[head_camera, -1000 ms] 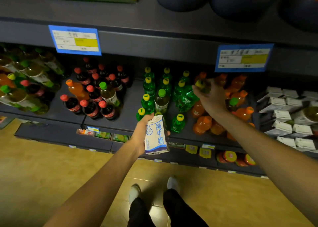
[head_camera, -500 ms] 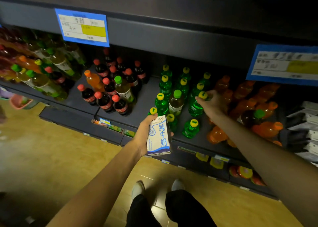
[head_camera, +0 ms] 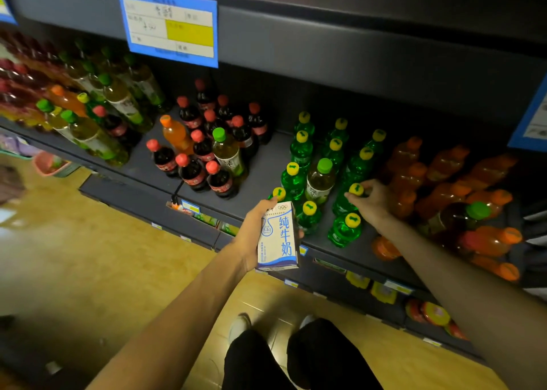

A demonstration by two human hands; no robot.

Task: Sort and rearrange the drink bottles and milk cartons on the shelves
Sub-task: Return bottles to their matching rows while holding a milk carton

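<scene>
My left hand [head_camera: 255, 232] grips a white and blue milk carton [head_camera: 278, 237] upright in front of the shelf edge. My right hand [head_camera: 373, 200] pinches the yellow cap of a green bottle [head_camera: 344, 201] standing on the grey shelf [head_camera: 266, 179] among several other green bottles with yellow caps. A pale tea bottle with a green cap [head_camera: 320, 181] stands in the middle of that green group. Orange bottles [head_camera: 444, 182] fill the shelf to the right of my right hand, some lying down.
Dark cola bottles with red caps [head_camera: 204, 158] stand left of the green group, mixed with an orange bottle [head_camera: 174, 133] and a tea bottle [head_camera: 228, 153]. More mixed bottles crowd the far left. A blue price label [head_camera: 171, 25] hangs above. My shoes [head_camera: 239, 327] are on the wooden floor.
My right hand carried the green bottle from the orange group leftward and down onto the shelf among the green bottles. The view shifted right and closer. The left hand keeps holding the carton.
</scene>
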